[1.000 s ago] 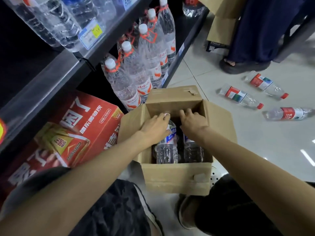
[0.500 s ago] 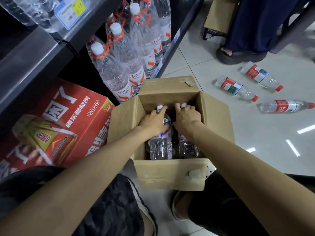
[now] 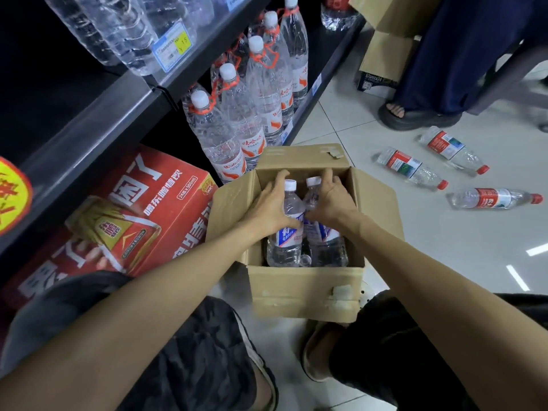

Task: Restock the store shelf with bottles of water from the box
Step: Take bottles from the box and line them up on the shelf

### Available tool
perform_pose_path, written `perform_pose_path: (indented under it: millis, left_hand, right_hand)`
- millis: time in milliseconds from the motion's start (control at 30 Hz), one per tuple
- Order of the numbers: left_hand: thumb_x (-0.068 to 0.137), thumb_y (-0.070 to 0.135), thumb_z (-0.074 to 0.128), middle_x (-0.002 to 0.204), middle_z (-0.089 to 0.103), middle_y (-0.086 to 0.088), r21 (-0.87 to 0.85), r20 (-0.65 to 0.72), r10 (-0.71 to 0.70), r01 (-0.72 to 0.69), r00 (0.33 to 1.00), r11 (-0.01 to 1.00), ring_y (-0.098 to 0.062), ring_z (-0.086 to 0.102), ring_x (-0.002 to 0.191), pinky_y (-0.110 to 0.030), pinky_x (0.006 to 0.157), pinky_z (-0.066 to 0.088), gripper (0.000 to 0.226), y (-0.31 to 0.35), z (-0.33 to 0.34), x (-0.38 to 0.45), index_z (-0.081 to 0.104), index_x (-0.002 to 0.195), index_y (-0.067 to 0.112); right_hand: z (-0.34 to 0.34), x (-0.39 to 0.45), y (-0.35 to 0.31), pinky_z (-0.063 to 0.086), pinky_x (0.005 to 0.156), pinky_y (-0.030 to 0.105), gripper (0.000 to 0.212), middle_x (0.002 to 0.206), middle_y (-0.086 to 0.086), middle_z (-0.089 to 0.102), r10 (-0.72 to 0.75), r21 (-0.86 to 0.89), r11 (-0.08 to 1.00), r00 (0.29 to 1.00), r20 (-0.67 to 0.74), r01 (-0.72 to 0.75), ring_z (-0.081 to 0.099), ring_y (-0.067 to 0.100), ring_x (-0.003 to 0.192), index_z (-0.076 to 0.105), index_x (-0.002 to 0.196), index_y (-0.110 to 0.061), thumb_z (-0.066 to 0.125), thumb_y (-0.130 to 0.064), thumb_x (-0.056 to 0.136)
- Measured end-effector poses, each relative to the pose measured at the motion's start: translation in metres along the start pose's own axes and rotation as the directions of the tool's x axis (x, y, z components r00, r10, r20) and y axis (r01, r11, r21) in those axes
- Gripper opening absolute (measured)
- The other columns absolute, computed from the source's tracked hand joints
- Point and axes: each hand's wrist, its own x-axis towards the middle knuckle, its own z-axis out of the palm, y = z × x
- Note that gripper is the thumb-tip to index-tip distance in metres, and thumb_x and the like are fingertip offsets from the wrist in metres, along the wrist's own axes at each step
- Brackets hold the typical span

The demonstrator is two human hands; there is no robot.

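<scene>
Both hands are inside the open cardboard box (image 3: 308, 292), which sits on the tiled floor between the person's knees.

Left hand (image 3: 271, 203): grip wrapped around the upper body of a white-capped water bottle (image 3: 286, 229), blue label showing just below the fingers. Right hand (image 3: 332, 200): grip closed on the neighbouring bottle (image 3: 321, 235), thumbs of the two hands nearly meeting between the two.

Change over the last second: the caps were level with or under the fingers; they now stand clear above the hands and more of each bottle body shows against the box's far wall. Hands have shifted from resting on the tops to gripping the shoulders. Judgement: the lift out of the box has begun, two bottles at once.

More bottles remain in the box near its front wall; count unclear.

Shelf (image 3: 124, 114) is left of the box. Tall orange-necked bottles (image 3: 234, 126) fill the lowest level just beyond the box's far-left corner; a red drinks carton (image 3: 142, 209) lies directly left of the box. Three loose red-capped bottles (image 3: 410, 169) lie on the floor to the right of the box.

Next, probably: raise both clear of the flaps, then swing left to the shelf.
</scene>
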Motion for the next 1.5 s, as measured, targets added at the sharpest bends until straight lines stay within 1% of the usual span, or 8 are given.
perform_pose_path:
  millis: [167, 300, 400, 600, 767, 1033, 1167, 1500]
  left_hand:
    - [0.052, 0.030, 0.094, 0.122, 0.052, -0.007, 0.052, -0.059, -0.024, 0.027, 0.998, 0.998, -0.023, 0.051, 0.115, -0.038, 0.094, 0.046, 0.083, 0.005, -0.008, -0.015, 0.048, 0.118, 0.009]
    - [0.053, 0.028, 0.094, 0.127, 0.055, -0.008, 0.008, -0.078, 0.011, -0.011, 0.997, 1.000, -0.023, 0.052, 0.118, -0.043, 0.099, 0.045, 0.090, 0.018, -0.020, -0.028, 0.045, 0.127, 0.009]
    - [0.056, 0.031, 0.092, 0.141, 0.047, -0.005, 0.067, -0.133, 0.078, -0.069, 0.988, 0.995, -0.022, 0.044, 0.130, -0.039, 0.108, 0.039, 0.102, 0.031, -0.041, -0.037, 0.037, 0.141, 0.013]
    - [0.056, 0.038, 0.091, 0.133, 0.051, -0.003, 0.076, -0.277, 0.158, -0.142, 0.948, 0.987, -0.020, 0.046, 0.124, -0.027, 0.092, 0.038, 0.094, 0.061, -0.109, -0.059, 0.043, 0.134, 0.016]
    - [0.053, 0.040, 0.091, 0.129, 0.052, -0.002, 0.129, -0.382, 0.242, -0.208, 0.892, 0.970, -0.019, 0.048, 0.120, -0.028, 0.096, 0.039, 0.096, 0.087, -0.176, -0.082, 0.044, 0.133, 0.016]
    - [0.057, 0.035, 0.091, 0.127, 0.049, 0.002, 0.170, -0.572, 0.312, -0.262, 0.759, 0.950, -0.007, 0.043, 0.117, -0.019, 0.089, 0.033, 0.090, 0.102, -0.277, -0.135, 0.044, 0.131, 0.018]
    - [0.057, 0.033, 0.091, 0.128, 0.049, 0.000, 0.206, -0.625, 0.314, -0.236, 0.715, 0.950, -0.014, 0.046, 0.119, -0.027, 0.101, 0.039, 0.092, 0.093, -0.316, -0.164, 0.044, 0.133, 0.015]
    - [0.057, 0.024, 0.089, 0.116, 0.053, 0.003, 0.221, -0.720, 0.269, -0.156, 0.640, 0.963, -0.014, 0.051, 0.107, -0.022, 0.084, 0.040, 0.074, 0.036, -0.373, -0.219, 0.049, 0.119, 0.020]
  right_hand:
    - [-0.008, -0.015, 0.006, 0.048, 0.101, 0.036, 0.069, 0.126, 0.011, 0.058, 0.050, 0.064, 0.997, 0.998, 0.046, -0.053, 0.056, 0.026, 0.115, 0.050, 0.129, -0.012, 0.083, -0.019, 0.068]
    - [-0.023, -0.032, 0.004, 0.049, 0.077, 0.027, 0.054, 0.111, 0.003, 0.066, -0.016, 0.141, 0.990, 1.000, 0.013, 0.014, 0.063, 0.022, 0.102, 0.052, 0.110, -0.021, 0.085, -0.017, 0.067]
    - [-0.041, -0.044, -0.007, 0.041, 0.069, 0.023, 0.060, 0.107, 0.001, 0.066, -0.114, 0.071, 0.991, 0.992, -0.048, 0.117, 0.061, 0.019, 0.095, 0.053, 0.117, -0.018, 0.085, -0.022, 0.066]
    - [-0.098, -0.060, -0.062, 0.052, 0.079, 0.034, 0.072, 0.112, 0.009, 0.066, -0.252, -0.027, 0.968, 0.957, -0.142, 0.251, 0.062, 0.027, 0.101, 0.052, 0.123, -0.014, 0.088, -0.020, 0.062]
    - [-0.145, -0.072, -0.120, 0.044, 0.072, 0.025, 0.067, 0.107, 0.003, 0.070, -0.392, -0.025, 0.918, 0.891, -0.228, 0.397, 0.064, 0.023, 0.097, 0.056, 0.121, -0.016, 0.086, -0.017, 0.061]
    - [-0.192, -0.091, -0.225, 0.049, 0.087, 0.032, 0.066, 0.107, 0.005, 0.068, -0.563, -0.043, 0.817, 0.781, -0.268, 0.574, 0.063, 0.025, 0.099, 0.053, 0.123, -0.018, 0.084, -0.019, 0.064]
    - [-0.196, -0.101, -0.272, 0.047, 0.084, 0.027, 0.071, 0.116, 0.003, 0.066, -0.637, -0.023, 0.755, 0.723, -0.267, 0.656, 0.062, 0.023, 0.103, 0.052, 0.126, -0.018, 0.086, -0.017, 0.064]
    - [-0.148, -0.112, -0.360, 0.050, 0.085, 0.037, 0.069, 0.110, 0.008, 0.064, -0.784, -0.050, 0.609, 0.591, -0.190, 0.792, 0.059, 0.028, 0.100, 0.049, 0.126, -0.019, 0.084, -0.013, 0.067]
